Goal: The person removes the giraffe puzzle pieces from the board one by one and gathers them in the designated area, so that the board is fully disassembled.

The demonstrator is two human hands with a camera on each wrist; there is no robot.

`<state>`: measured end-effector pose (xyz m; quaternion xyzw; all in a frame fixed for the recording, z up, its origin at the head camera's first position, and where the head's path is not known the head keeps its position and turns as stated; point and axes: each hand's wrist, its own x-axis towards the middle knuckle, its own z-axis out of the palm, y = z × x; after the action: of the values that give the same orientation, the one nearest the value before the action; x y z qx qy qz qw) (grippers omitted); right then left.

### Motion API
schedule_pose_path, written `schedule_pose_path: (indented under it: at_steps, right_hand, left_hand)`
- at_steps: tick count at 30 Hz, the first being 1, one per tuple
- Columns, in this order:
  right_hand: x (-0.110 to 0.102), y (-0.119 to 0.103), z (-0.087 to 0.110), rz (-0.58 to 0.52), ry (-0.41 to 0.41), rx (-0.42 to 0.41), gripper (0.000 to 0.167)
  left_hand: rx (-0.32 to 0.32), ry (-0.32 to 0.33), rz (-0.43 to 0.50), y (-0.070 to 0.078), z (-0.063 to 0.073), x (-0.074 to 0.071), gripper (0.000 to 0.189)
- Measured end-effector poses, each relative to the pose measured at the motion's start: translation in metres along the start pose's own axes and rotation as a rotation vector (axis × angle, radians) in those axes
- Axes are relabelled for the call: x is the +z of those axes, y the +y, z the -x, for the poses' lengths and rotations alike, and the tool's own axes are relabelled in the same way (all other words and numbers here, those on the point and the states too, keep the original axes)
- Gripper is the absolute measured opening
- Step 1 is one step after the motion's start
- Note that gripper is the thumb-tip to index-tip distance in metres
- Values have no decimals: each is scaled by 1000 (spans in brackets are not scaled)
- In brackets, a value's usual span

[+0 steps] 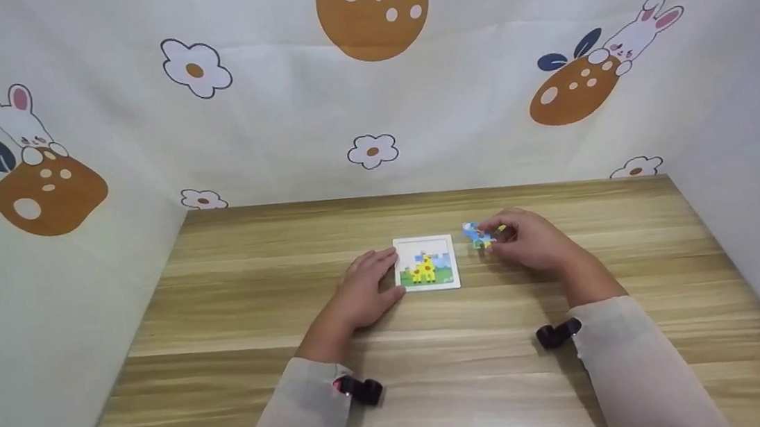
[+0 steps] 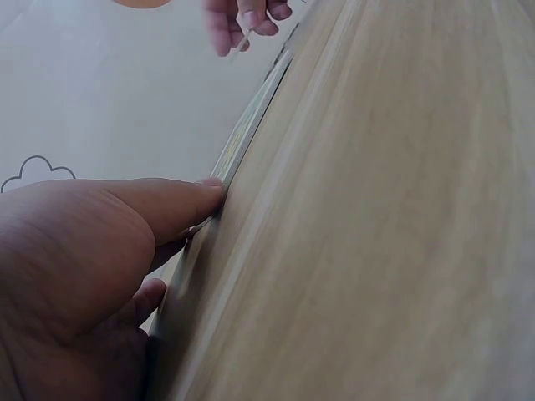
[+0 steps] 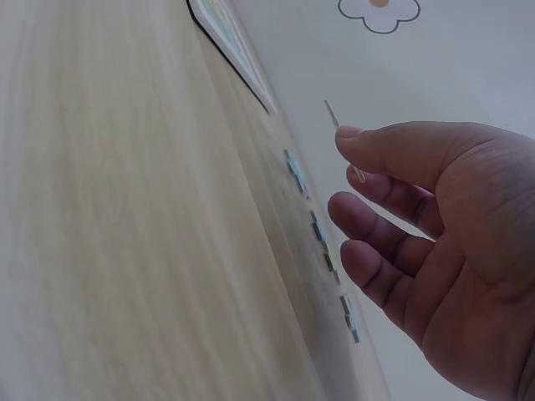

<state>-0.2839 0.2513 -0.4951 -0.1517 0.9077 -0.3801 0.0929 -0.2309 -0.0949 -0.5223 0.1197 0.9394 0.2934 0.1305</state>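
A square jigsaw puzzle tray (image 1: 429, 287) with a white border lies on the table. Its lower part shows a yellow giraffe on green, while much of the upper part is bare white. My left hand (image 1: 365, 288) rests at the tray's left side, fingertips on the upper left edge and thumb by the lower left corner. To the right of the tray, thumb and forefinger of my right hand (image 3: 426, 209) pinch a thin puzzle piece (image 3: 331, 114), raised above the table and seen edge-on in the right wrist view. Loose blue puzzle pieces (image 3: 296, 174) lie beneath that hand, partly hidden in the head view.
The wood-grain table (image 1: 257, 309) is walled at the back and sides by a pale cloth (image 1: 281, 125) printed with rabbits, fruit and flowers. A small black wrist camera (image 1: 362, 389) sits at the left cuff, another wrist camera (image 1: 557, 334) at the right.
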Motion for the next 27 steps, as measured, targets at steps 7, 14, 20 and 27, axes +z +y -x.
schedule_pose_path:
  at_steps: [7, 14, 20, 27]
  right_hand:
    - [9, 5, -4, 13, -30, 0, 30]
    - [16, 2, -5, 61, -28, 34, 30]
    - [19, -2, -5, 75, -23, 35, 32]
    - [18, -4, -7, 85, -7, 21, 29]
  left_hand:
    - [2, -6, 5, 0, 1, -1, 69]
    - [29, 1, 12, -1, 2, -2, 68]
    - [37, -2, 18, -1, 2, -2, 68]
    - [29, -3, 14, -2, 2, -1, 68]
